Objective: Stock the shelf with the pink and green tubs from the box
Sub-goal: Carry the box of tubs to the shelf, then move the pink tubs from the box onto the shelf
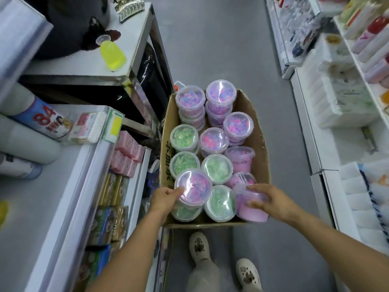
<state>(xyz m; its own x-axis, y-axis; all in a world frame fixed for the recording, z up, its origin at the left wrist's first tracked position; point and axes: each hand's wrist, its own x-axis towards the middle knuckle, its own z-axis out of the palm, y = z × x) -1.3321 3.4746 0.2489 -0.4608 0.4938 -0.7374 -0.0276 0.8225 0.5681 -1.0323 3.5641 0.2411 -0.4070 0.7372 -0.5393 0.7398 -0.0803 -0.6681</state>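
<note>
A cardboard box (257, 131) on the grey floor holds several clear-lidded tubs, pink ones toward the back and right, green ones (216, 168) at the left and front. My left hand (166, 198) grips the near edge of a pink tub (194, 187) that sits raised on top of a green tub at the box's front left. My right hand (268, 199) curls round a tilted pink tub (251, 209) at the front right corner, its lid hidden under my fingers.
A white shelf unit (92, 165) on the left carries pink packs, gold packs and white bottles. A steel counter (134, 49) with a yellow bottle stands behind it. More white shelves (315, 127) line the right. My shoes (199, 247) stand just behind the box.
</note>
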